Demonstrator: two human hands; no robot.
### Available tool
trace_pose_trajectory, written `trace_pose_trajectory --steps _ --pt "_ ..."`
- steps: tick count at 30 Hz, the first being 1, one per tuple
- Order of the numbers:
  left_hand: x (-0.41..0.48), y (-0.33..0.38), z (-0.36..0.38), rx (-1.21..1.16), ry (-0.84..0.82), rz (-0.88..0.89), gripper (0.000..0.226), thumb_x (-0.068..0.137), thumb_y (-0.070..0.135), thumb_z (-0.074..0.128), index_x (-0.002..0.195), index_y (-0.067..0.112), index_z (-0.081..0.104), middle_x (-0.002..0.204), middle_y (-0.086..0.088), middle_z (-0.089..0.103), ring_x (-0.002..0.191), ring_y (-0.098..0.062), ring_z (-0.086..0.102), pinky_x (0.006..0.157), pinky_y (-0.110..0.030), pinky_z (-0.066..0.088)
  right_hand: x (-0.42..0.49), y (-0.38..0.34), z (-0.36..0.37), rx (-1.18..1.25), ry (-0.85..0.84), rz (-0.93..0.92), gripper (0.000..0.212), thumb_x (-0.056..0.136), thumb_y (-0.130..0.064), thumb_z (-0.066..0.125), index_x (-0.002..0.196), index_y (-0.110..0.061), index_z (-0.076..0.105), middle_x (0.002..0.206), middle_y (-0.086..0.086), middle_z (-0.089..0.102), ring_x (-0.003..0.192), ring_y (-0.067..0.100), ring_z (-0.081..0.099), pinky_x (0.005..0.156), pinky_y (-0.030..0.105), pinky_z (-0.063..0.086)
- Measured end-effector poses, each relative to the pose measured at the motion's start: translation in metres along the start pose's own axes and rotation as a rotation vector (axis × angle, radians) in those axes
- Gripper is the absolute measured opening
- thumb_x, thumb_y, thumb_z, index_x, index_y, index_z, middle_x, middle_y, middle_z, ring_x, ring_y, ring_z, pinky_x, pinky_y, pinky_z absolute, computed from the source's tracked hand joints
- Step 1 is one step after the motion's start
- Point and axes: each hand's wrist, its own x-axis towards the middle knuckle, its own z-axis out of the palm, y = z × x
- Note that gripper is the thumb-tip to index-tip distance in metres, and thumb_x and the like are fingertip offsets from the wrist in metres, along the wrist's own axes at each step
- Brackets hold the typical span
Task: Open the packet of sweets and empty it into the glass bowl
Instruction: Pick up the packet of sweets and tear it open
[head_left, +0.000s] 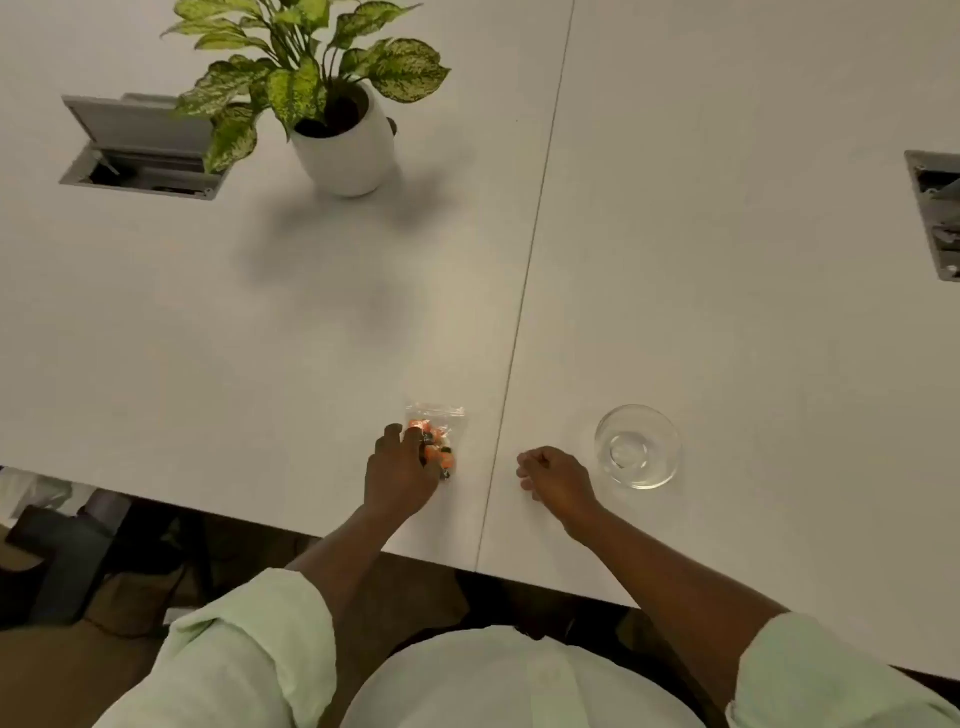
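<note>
Head view: we see a white worktop (311, 312) with a seam running front to back. The packet of sweets (439, 434), a small clear zip bag with orange and dark sweets inside, lies flat on the worktop just left of the seam, near the front edge, zip strip at its far end. Left hand (400, 475) sits on the packet's near-left part, fingers (413, 441) curled down onto the plastic; we can't tell if it's actually pinching the bag or just resting on it. Right hand (558, 480) is right of the seam, loosely curled, fingers bent inward, nothing in it, knuckles low over the worktop; contact unclear. Glass bowl (638, 447) stands upright just right of the right hand, apart from it, and looks empty. Packet and bowl are apart, with the seam and right hand between them. Far left: potted plant (332, 104) in a white pot, beside an open cable hatch (143, 145). Second hatch (937, 208) at the right edge. Pale green rolled sleeves (260, 639) on both arms.
</note>
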Motion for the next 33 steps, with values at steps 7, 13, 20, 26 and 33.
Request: trace_pose_trajectory --steps 7,13,20,26,33 --pt "-0.006 -0.019 0.004 -0.030 -0.146 0.051 0.065 0.093 0.038 0.058 0.151 0.017 0.036 0.155 -0.011 0.038 0.137 -0.032 0.043 0.105 -0.045 0.044 0.029 -0.037 0.037 0.222 0.004 0.061 0.012 0.094 -0.028 0.064 0.093 -0.018 0.070 0.103 0.010 0.076 0.084 0.019 0.070 0.083 0.038 0.060" --pt "-0.008 -0.020 0.004 -0.038 -0.182 0.123 0.069 0.095 0.040 0.054 0.155 0.020 0.029 0.162 -0.008 0.029 0.145 -0.029 0.034 0.112 -0.043 0.038 0.049 -0.052 0.061 0.231 0.015 0.073 0.010 0.092 -0.027 0.068 0.096 -0.018 0.070 0.102 0.007 0.075 0.088 0.022 0.072 0.078 0.035 0.060" --pt "-0.006 -0.022 0.000 -0.058 -0.180 0.200 0.063 0.096 0.038 0.054 0.152 0.016 0.036 0.160 -0.008 0.032 0.142 -0.028 0.038 0.110 -0.039 0.039 0.059 -0.061 0.068 -0.020 0.068 -0.018 0.011 0.092 -0.022 0.067 0.088 -0.014 0.073 0.087 0.003 0.076 0.082 0.022 0.073 0.082 0.045 0.062" --pt "0.007 -0.012 -0.009 -0.194 -0.074 0.172 0.048 0.092 0.038 0.060 0.135 0.015 0.057 0.138 -0.007 0.053 0.122 -0.026 0.055 0.095 -0.040 0.052 0.051 -0.074 0.049 -0.102 0.103 -0.144 0.013 0.094 -0.019 0.063 0.082 -0.020 0.068 0.077 -0.006 0.071 0.079 0.017 0.073 0.084 0.042 0.060" --pt "0.019 0.026 -0.032 -0.498 -0.057 0.044 0.025 0.094 0.034 0.064 0.102 0.012 0.071 0.101 -0.001 0.072 0.092 -0.017 0.067 0.082 -0.029 0.052 0.033 -0.081 0.003 -0.052 0.121 -0.192 0.010 0.087 -0.025 0.065 0.081 -0.020 0.070 0.077 0.000 0.076 0.081 0.021 0.075 0.077 0.047 0.063"
